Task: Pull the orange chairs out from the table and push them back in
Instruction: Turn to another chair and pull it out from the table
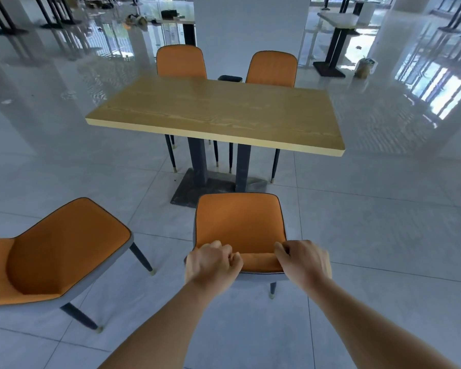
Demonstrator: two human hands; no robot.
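Note:
A wooden table point(216, 113) stands in the middle on two dark posts. Directly below me is an orange chair point(240, 222), standing clear of the table's near edge. My left hand point(210, 265) and my right hand point(304, 262) both grip the top of its backrest. A second orange chair point(64, 249) stands apart at the lower left, turned at an angle. Two more orange chairs, one on the left point(181, 61) and one on the right point(272, 69), are tucked in at the table's far side, their seats hidden.
Glossy grey tile floor surrounds the table. A white pillar point(250, 25) rises behind the far chairs. Another table point(341, 22) stands at the back right with a small bag point(365, 67) on the floor beside it. Dark table bases line the far left.

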